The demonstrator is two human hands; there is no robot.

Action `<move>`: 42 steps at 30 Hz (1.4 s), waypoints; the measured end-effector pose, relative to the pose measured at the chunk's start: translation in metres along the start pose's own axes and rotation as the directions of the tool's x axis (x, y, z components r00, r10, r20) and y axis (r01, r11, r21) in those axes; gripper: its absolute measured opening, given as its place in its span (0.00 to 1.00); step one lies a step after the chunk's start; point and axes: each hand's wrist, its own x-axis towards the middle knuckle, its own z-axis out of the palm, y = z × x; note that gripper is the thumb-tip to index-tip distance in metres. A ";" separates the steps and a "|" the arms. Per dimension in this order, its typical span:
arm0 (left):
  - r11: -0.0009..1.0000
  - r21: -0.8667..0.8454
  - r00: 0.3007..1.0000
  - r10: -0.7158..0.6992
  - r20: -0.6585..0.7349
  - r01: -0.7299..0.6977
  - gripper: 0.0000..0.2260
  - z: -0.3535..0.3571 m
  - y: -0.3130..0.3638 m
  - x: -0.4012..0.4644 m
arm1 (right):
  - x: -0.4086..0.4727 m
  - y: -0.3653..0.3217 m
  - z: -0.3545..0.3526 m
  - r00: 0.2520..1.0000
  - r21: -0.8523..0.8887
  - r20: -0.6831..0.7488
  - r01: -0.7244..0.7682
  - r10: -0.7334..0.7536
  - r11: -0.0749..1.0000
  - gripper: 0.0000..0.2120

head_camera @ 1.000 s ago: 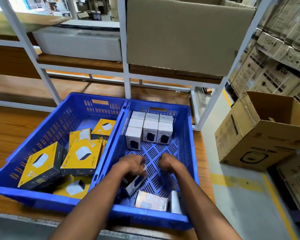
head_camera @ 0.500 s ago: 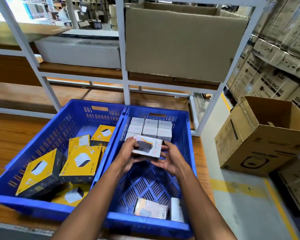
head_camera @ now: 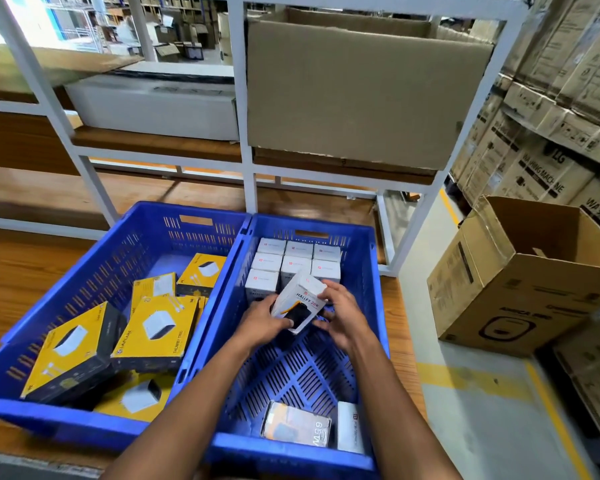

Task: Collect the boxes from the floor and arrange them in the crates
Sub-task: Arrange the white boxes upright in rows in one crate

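Two blue crates stand side by side on a wooden bench. The right crate (head_camera: 368,258) holds several white boxes (head_camera: 293,261) in upright rows at its far end and two loose boxes (head_camera: 297,427) lying near its front wall. Over its middle, my left hand (head_camera: 262,322) and my right hand (head_camera: 343,315) both grip one white box (head_camera: 300,301), tilted, just in front of the rows. The left crate (head_camera: 84,271) holds several yellow and black boxes (head_camera: 156,327) in a loose heap.
A white metal rack (head_camera: 246,161) rises behind the crates, with a large cardboard box (head_camera: 361,91) and a white carton (head_camera: 153,105) on its shelf. An open cardboard box (head_camera: 520,282) sits on the floor at right, before stacked cartons (head_camera: 548,140).
Both hands lifted a white box from the crate's front part, carried it toward the rows at the far end, and turned it from flat to tilted upright.
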 end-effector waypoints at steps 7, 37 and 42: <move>0.988 0.157 0.987 0.036 -0.155 -0.012 0.22 0.007 -0.004 0.000 | 0.002 0.001 0.004 0.994 -0.133 -0.015 0.102 -0.105 0.986 0.17; 0.976 -0.128 0.963 -0.144 0.229 0.177 0.44 0.036 -0.008 0.019 | 0.038 0.054 0.009 0.994 -0.540 0.049 0.106 -0.095 0.835 0.32; 0.977 -0.097 0.948 -0.157 0.278 0.190 0.50 0.034 -0.010 0.018 | 0.039 0.055 0.006 0.995 -0.537 0.099 0.060 -0.008 0.842 0.41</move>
